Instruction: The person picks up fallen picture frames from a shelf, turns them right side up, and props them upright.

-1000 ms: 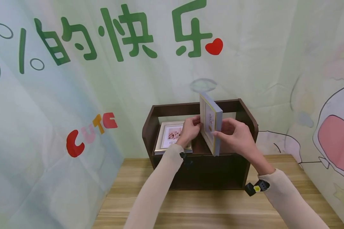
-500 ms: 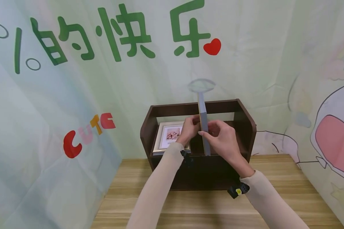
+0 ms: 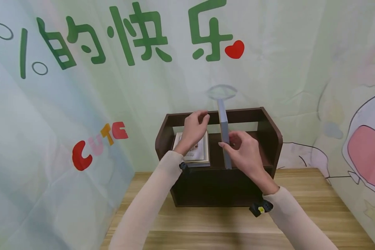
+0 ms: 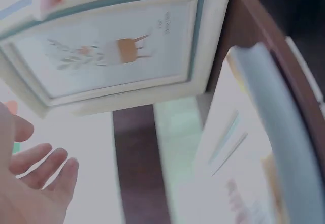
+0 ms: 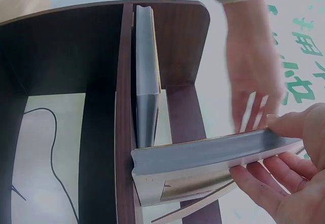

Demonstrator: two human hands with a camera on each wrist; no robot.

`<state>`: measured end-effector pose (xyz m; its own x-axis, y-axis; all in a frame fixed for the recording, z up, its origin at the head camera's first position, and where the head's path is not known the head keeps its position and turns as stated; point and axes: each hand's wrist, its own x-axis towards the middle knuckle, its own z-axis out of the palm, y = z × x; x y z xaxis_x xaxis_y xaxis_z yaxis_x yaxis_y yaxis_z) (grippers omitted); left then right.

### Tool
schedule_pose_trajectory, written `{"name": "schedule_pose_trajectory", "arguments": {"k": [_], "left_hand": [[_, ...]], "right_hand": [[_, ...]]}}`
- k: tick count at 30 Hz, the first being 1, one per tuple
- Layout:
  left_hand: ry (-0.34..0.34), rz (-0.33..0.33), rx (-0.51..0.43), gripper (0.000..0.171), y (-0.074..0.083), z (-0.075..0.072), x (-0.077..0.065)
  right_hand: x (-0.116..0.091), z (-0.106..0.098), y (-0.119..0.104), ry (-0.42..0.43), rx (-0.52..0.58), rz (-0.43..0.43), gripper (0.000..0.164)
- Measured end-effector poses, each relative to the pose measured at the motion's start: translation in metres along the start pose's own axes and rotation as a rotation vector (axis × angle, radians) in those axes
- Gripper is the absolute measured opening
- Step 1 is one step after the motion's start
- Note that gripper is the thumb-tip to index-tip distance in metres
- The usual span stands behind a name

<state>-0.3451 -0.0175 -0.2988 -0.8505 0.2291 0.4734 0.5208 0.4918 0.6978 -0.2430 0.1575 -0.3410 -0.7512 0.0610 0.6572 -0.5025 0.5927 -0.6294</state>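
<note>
My right hand (image 3: 229,144) pinches a grey-edged picture frame (image 3: 224,137) that stands upright and edge-on to me on the upper board of a dark brown wooden shelf (image 3: 270,133). The right wrist view shows the fingers (image 5: 264,176) curled round the frame's edge (image 5: 203,158). In the left wrist view the frame's front (image 4: 117,51) carries a small chair drawing. My left hand (image 3: 200,119) hovers left of the frame near the shelf's back rail, its fingers (image 4: 43,170) relaxed and holding nothing. A second frame (image 3: 197,152) sits at the shelf's left end, partly behind my left wrist.
The shelf stands on a light wooden table (image 3: 225,222) against a printed backdrop (image 3: 137,38) with green characters and a red heart. The shelf's lower compartment (image 3: 218,189) is dark. A thin black cable (image 5: 53,163) shows behind the shelf.
The held frame has turned edge-on and settled upright on the shelf. My left hand has let go of it and moved up and to the left.
</note>
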Motion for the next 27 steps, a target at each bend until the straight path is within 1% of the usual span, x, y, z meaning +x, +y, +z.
{"name": "schedule_pose_trajectory", "arguments": {"k": [2, 5, 9, 12, 15, 18, 21, 24, 27], "left_hand": [[-0.012, 0.072, 0.051, 0.039, 0.007, -0.008, -0.002], [-0.064, 0.165, 0.143, 0.044, 0.019, -0.018, -0.004], [-0.167, 0.256, 0.258, 0.055, 0.034, -0.031, -0.008], [-0.250, 0.333, 0.375, 0.067, 0.044, -0.040, -0.010], [-0.307, 0.445, 0.490, 0.077, 0.052, -0.047, -0.010], [-0.338, 0.536, 0.558, 0.080, 0.057, -0.050, -0.009], [-0.374, 0.569, 0.592, 0.076, 0.057, -0.049, -0.008], [-0.408, 0.567, 0.594, 0.072, 0.056, -0.044, -0.007], [-0.421, 0.560, 0.573, 0.069, 0.056, -0.041, -0.006]], "right_hand": [[0.000, -0.001, 0.001, 0.002, -0.009, -0.003, 0.031], [-0.001, -0.002, 0.003, 0.004, -0.024, 0.001, 0.031], [-0.002, -0.003, 0.004, 0.004, -0.035, 0.008, 0.033], [-0.002, -0.004, 0.005, 0.004, -0.037, 0.005, 0.033], [-0.003, -0.004, 0.005, 0.011, -0.039, 0.003, 0.033], [-0.003, -0.002, 0.005, 0.017, -0.033, 0.000, 0.033], [-0.003, 0.001, 0.006, 0.020, -0.011, -0.015, 0.033], [-0.004, 0.001, 0.009, 0.025, 0.009, -0.044, 0.033], [-0.006, -0.001, 0.016, 0.044, 0.035, -0.063, 0.029]]}}
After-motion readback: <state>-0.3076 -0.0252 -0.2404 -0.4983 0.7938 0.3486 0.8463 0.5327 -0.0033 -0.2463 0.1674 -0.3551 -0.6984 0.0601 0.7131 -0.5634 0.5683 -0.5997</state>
